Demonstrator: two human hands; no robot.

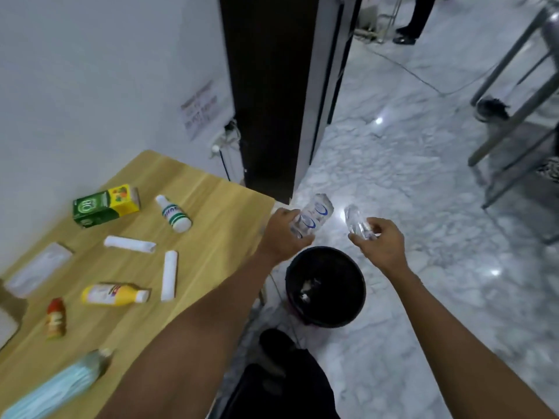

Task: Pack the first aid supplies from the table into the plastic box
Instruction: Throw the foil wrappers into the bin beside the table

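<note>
While both arms stretch forward past the bench (211, 207) edge, above a black bin (354, 309), the left grip (284, 234) curls round a clear blue-marked bottle (317, 213) and the right grip (382, 243) pinches a smaller clear plastic piece (357, 223). A white bottle (174, 213), a yellow bottle (115, 294) and a white roll (169, 275) lie on the bench.

The table (193, 189) has a pale wood-grain top, smooth and matt. The floor (408, 192) is polished marble — glossy, throwing back bright spots of light. The bin (360, 285) is black plastic with a dull sheen. The labelled bottle (316, 213) and the small bottle (355, 222) are thin clear plastic. The carton (106, 205) is printed card, the yellow bottle (115, 294) shiny plastic, the bandage rolls (130, 244) soft white cloth — the masks (57, 388) pleated, papery blue fabric.
</note>
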